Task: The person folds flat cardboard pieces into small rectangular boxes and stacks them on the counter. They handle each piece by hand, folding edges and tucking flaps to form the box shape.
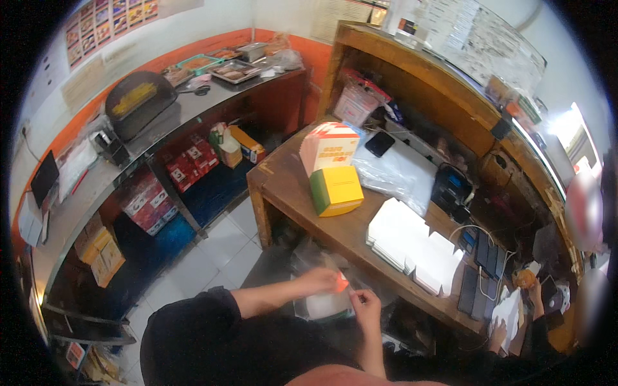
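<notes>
Head view: the wooden desk (283, 183) stands ahead of me, paper stacks (412, 248) on top. Below its edge I hold a clear plastic bag (322, 302). My left hand (318, 280) pinches an orange tab (342, 283); my right hand (365, 303) grips the bag's rim. I judge I'm mid-opening; next needs a steady pull apart.

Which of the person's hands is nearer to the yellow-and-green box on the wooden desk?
The left hand. It lies below the yellow-and-green box, close to the desk edge; the right hand sits lower and farther from it.
</notes>
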`<state>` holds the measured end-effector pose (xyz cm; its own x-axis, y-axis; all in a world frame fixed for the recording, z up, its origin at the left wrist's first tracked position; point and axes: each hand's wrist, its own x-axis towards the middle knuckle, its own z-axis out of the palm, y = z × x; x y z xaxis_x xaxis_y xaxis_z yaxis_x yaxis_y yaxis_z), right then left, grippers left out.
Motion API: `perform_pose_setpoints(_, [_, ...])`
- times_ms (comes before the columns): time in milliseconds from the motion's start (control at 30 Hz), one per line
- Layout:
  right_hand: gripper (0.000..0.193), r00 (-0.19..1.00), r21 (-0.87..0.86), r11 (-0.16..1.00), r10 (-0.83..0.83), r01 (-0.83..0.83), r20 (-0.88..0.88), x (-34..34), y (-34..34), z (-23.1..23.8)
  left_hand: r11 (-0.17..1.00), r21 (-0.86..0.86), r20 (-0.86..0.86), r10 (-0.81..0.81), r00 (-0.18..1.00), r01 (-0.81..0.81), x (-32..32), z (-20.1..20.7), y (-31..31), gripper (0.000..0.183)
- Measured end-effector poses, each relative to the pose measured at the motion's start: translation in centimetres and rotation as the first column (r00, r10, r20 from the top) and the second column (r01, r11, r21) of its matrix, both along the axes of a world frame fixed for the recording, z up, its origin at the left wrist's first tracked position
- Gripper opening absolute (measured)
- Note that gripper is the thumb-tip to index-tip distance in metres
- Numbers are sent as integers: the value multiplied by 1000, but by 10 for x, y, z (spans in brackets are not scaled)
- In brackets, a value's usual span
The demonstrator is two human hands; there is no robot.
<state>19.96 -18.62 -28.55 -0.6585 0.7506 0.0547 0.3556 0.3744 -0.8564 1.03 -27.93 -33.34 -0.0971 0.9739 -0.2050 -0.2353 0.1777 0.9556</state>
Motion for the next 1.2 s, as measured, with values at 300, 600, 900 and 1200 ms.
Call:
perform_pose_setpoints(300, [20,988,-202,978,-79,51,-133,-21,-2,-25,976,172,-664,216,716,-135,-3,32,5,19])
perform_pose_setpoints(600, [17,866,-647,751,-404,130,-294,-39,-27,-17,951,272,-676,298,674,-147,9,19,11,19])
perform_pose_setpoints(900, [26,930,-21,967,-252,255,-267,-43,-41,-50,894,409,-441,368,818,-182,30,24,-2,21])
perform_pose_setpoints(1200, [33,930,-405,885,-323,231,-176,-23,-19,-36,882,124,-116,468,876,-454,4,-40,-9,24])
